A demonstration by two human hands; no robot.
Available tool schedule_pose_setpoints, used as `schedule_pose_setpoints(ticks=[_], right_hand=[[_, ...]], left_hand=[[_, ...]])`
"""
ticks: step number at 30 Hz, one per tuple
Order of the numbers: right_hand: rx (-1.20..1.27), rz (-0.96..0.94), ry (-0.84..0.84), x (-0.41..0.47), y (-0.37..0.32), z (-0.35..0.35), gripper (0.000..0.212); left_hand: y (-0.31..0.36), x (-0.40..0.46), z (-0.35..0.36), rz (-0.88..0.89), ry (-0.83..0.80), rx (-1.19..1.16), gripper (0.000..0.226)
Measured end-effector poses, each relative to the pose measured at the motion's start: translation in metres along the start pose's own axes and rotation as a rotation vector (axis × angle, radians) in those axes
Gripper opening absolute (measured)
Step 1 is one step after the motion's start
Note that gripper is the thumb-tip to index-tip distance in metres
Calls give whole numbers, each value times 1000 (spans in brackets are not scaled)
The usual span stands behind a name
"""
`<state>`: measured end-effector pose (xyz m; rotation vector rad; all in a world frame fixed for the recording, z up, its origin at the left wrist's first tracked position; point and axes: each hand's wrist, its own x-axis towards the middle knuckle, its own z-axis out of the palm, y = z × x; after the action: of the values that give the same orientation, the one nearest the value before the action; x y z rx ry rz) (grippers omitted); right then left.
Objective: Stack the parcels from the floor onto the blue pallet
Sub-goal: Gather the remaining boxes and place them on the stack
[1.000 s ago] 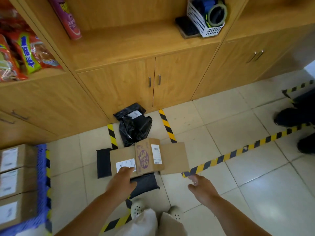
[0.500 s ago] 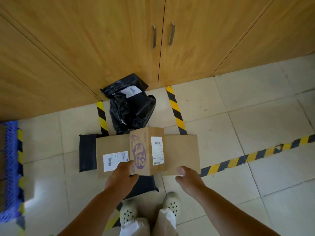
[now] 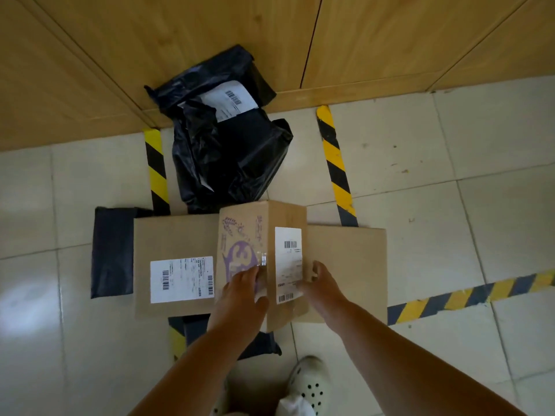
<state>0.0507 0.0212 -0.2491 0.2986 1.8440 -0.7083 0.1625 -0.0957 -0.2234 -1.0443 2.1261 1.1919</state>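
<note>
Parcels lie heaped at mid frame, and the small box with the purple print is being taken hold of at its near end, where it stands on top of the pile. The left hand is laid over the printed top face, its fingers gently bent against the cardboard and the thumb turned toward the near edge; the right hand is set against the right side face, its fingers wrapped round the corner beside the white label. A two-sided clamp of this kind is judged to be chosen so that the box can be lifted level without tipping. Whether it has left its support cannot be told. Beneath it, a flat box with its own label is seen to the left and another flat box to the right. A dark mailer sticks out at the left edge of the pile, and a second one shows below the hands. A crumpled black bag is propped against the wooden cabinet at upper centre. Hazard tape frames the spot on the tiled floor, apparently marking a drop zone. No blue pallet is in view, so carrying remains to be done.
</note>
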Motion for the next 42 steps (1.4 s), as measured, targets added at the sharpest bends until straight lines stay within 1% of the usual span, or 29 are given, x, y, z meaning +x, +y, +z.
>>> schedule_pose_setpoints(ticks=[2, 3, 6, 7, 10, 13, 16, 18, 20, 22, 25, 26, 28, 29, 32, 37, 38, 40, 41, 42], right_hand=[[95, 55, -43, 6, -2, 4, 38], [145, 73, -52, 7, -3, 6, 40], [313, 125, -7, 5, -8, 10, 47], [338, 132, -8, 1, -11, 10, 43], [261, 145, -28, -13, -22, 7, 28], [258, 144, 23, -17, -30, 5, 19], [354, 182, 65, -8, -29, 10, 27], [402, 215, 74, 3, -21, 15, 27], [463, 213, 69, 13, -9, 19, 27], [526, 206, 74, 19, -1, 21, 26], [543, 203, 79, 12, 1, 19, 23], [526, 190, 63, 6, -1, 19, 25], [491, 158, 27, -10, -7, 20, 27], [477, 151, 14, -18, -11, 22, 27], [452, 132, -8, -50, -25, 26, 26], [492, 109, -17, -131, -69, 27, 25], [495, 101, -21, -152, -82, 26, 24], [480, 75, -43, -193, -107, 24, 23], [462, 55, -54, -215, -120, 24, 24], [445, 38, -67, -237, -132, 24, 24]], left_hand=[[-8, 4, 7, -6, 3, -39, 36], [-10, 5, 9, -10, 5, -46, 37], [-16, 3, 11, -16, -24, -38, 46], [-16, 0, 10, -30, -51, -48, 49], [-16, -11, 2, -47, -131, -98, 56], [-22, -12, -7, -53, -140, -66, 59], [-30, -1, -6, -17, -117, -57, 61], [-33, 6, 1, 6, -121, -88, 65], [-33, 9, 7, 16, -140, -111, 65], [-33, 8, 8, 41, -126, -78, 64], [-37, 4, 7, 23, -52, -74, 68], [-40, 1, 4, 40, -63, -34, 69], [-40, -5, -11, 24, -55, -132, 63], [-42, -7, -17, -7, -6, -191, 62], [-51, -18, -41, -61, -27, -325, 67], [-22, -74, -115, -75, 0, -362, 61], [-18, -85, -131, -86, 7, -364, 62], [-12, -106, -158, -116, 43, -352, 71], [-2, -125, -178, -99, 64, -338, 72], [7, -143, -196, -82, 75, -359, 69]])
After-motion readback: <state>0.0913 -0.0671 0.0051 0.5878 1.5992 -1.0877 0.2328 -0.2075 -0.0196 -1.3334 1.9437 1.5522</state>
